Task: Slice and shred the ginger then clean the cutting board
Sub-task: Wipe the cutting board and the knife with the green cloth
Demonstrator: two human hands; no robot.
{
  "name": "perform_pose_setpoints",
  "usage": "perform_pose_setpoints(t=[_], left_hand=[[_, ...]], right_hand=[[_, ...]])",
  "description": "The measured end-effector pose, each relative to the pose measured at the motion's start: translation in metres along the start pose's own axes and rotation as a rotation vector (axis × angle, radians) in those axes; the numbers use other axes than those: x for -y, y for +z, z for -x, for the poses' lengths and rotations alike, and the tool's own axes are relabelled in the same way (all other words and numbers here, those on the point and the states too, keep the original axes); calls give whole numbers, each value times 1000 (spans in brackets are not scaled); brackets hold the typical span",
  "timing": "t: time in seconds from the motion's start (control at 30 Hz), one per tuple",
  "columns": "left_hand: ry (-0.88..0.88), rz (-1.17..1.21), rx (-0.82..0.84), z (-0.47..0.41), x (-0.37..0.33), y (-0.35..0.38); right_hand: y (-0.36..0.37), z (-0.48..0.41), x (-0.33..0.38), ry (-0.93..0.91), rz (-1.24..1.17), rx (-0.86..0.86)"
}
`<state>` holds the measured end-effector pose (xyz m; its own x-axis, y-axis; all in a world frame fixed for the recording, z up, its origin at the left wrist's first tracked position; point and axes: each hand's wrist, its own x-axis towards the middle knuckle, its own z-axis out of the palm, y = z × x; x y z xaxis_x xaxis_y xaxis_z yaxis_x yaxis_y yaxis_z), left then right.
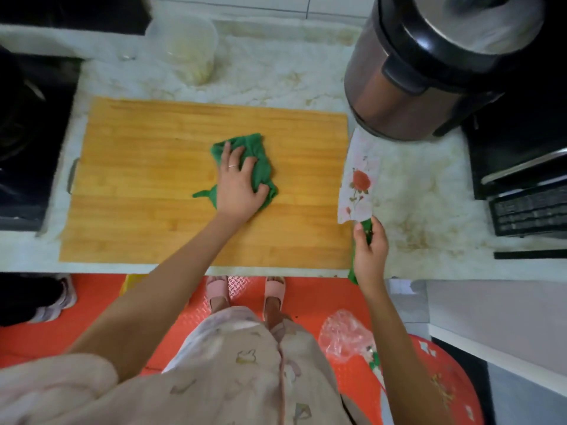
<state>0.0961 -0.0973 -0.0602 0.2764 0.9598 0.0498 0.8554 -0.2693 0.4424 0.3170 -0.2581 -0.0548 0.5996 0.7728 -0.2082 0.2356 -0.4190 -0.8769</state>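
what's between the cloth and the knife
Only bare board. In the head view nothing lies on it between the cloth and the knife, whose blade sits just past the board's right edge.

1. One cutting board [138, 179], one green cloth [260, 167] and one knife [360, 179].
2. One plastic tub [190, 47], one cooker [414, 87].
3. Two hands: left hand [239, 185], right hand [369, 250].
4. Two slippers [217, 288], one plastic bag [343, 335].
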Motion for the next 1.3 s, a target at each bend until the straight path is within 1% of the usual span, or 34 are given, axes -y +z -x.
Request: perform_pose_setpoints(t=[0.07,0.17,0.2,0.23,0.27,0.33,0.4,0.47,0.53,0.6,0.63,0.73,0.77,0.93,1.07,1.2,1.27,1.3], left_hand=[[199,41,72,10,-30,17],[604,43,222,56,-59,41],[694,18,263,74,-57,42],[743,2,278,89,-48,40],[753,-7,275,100,-35,35],[707,-19,229,115,0,18],[616,-18,160,123,37,-2],[526,-40,126,130,66,-21],[470,-93,129,135,80,-32],[444,-153,148,138,85,-34],[438,-171,157,138,85,-34],[441,-167,156,137,86,-31],[444,-155,152,135,87,-30],[456,-93,177,111,95,-30],[458,-77,194,63,112,-40],[379,-65,230,41,120,-51],[330,-64,184,59,129,-56],[269,-53,152,73,135,-60]], right_hand=[[-7,-3,1,12,15,-38],[-17,-12,6,-53,105,-22],[-17,-17,8,-80,169,-9],[-13,-21,10,-114,247,9],[-8,-24,13,-145,323,32],[9,-25,19,-177,443,74],[29,-23,26,-208,528,111],[51,-16,34,-227,591,151],[67,-7,40,-215,674,161],[75,9,41,-264,806,171],[74,17,40,-322,869,222],[65,34,29,-434,1029,555],[62,35,27,-450,1067,611],[72,11,41,-445,1183,653],[95,-11,64,-391,1147,611],[110,-25,82,-339,1094,618],[111,-21,84,-306,1105,599],[113,-16,86,-302,1149,560]])
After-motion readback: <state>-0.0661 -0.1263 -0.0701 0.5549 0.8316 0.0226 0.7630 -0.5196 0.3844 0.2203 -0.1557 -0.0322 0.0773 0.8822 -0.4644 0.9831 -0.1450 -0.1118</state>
